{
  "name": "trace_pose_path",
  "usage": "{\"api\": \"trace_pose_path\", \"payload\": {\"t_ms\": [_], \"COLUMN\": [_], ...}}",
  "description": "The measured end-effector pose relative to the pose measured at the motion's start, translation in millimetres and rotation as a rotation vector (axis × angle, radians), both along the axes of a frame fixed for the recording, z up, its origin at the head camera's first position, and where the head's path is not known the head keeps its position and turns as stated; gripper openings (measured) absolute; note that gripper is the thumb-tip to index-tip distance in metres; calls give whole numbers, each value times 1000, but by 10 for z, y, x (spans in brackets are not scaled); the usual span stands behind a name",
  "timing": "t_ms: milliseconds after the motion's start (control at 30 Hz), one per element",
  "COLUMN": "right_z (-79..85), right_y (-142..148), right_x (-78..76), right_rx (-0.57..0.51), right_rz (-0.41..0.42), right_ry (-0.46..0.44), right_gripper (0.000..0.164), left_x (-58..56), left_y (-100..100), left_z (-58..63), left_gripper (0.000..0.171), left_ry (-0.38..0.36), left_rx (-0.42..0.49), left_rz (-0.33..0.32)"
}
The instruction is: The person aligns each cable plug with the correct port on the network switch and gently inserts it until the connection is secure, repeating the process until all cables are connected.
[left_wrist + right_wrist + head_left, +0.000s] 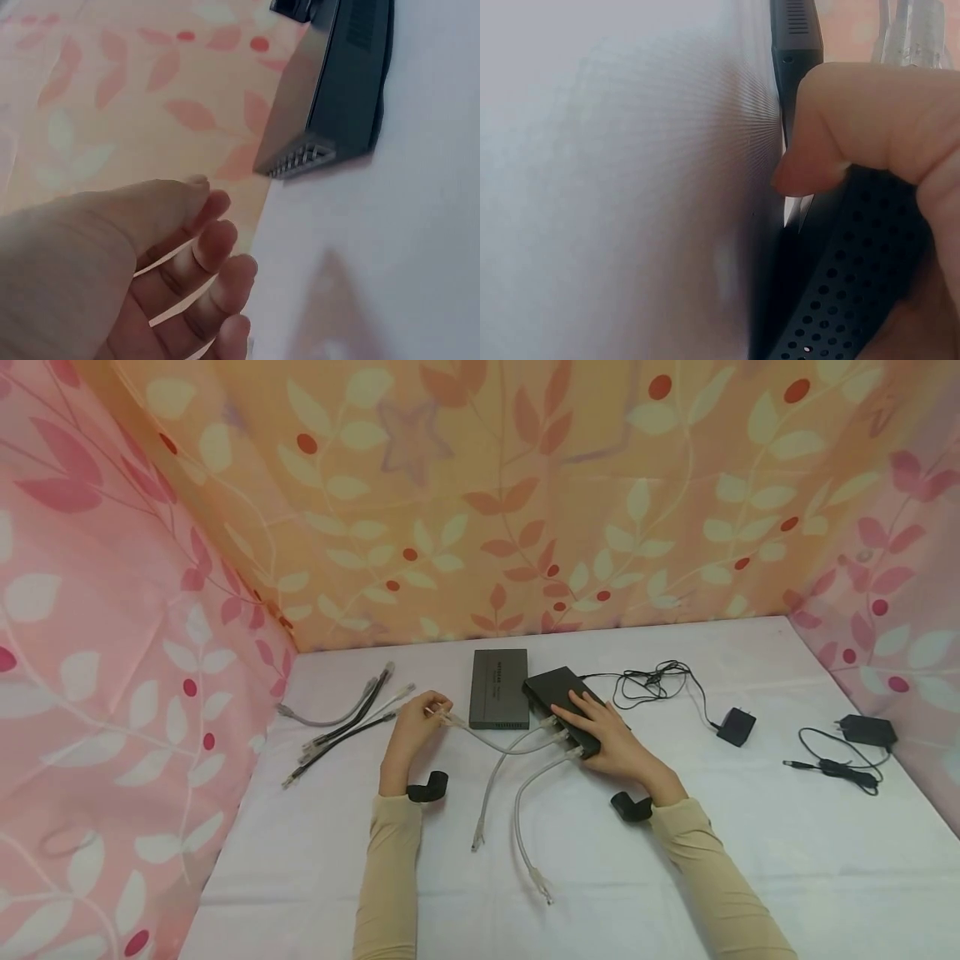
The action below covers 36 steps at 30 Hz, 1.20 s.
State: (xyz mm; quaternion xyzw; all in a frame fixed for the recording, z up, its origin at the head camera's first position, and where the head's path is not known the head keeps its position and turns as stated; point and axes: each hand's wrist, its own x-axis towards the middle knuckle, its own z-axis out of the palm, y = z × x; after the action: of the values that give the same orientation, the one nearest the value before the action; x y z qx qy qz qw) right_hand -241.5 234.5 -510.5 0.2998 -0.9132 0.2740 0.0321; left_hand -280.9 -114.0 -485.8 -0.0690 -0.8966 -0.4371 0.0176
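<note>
My right hand (607, 739) grips a black network switch (551, 681), fingers spread over its top. In the right wrist view the bent thumb (840, 124) hooks over the edge, beside the perforated side (847, 262). Three pale network cables are plugged into its near side; two loose ends (540, 881) lie toward me. The third cable (491, 743) runs to my left hand (420, 722), its plug right at the fingertips. In the left wrist view those fingers (225, 285) are loosely curled, with no cable visible; whether they hold the plug I cannot tell.
A grey Netgear box (498, 681) lies between the hands, its ports (300, 159) facing me. Several grey and black short cables (352, 718) lie at the left. Toward the right are a black power adapter (737, 727) with coiled cord (652, 681) and another adapter (866, 729).
</note>
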Motion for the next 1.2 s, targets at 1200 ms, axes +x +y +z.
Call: {"api": "trace_pose_path", "payload": {"t_ms": [1200], "right_z": [10], "right_y": [2], "right_x": [5], "right_rx": [4], "right_rz": [2], "right_ry": [-5], "right_gripper": [95], "left_x": [24], "left_y": [-630], "left_z": [-160], "left_gripper": [15], "left_ry": [105], "left_rx": [-64], "left_rz": [198]}}
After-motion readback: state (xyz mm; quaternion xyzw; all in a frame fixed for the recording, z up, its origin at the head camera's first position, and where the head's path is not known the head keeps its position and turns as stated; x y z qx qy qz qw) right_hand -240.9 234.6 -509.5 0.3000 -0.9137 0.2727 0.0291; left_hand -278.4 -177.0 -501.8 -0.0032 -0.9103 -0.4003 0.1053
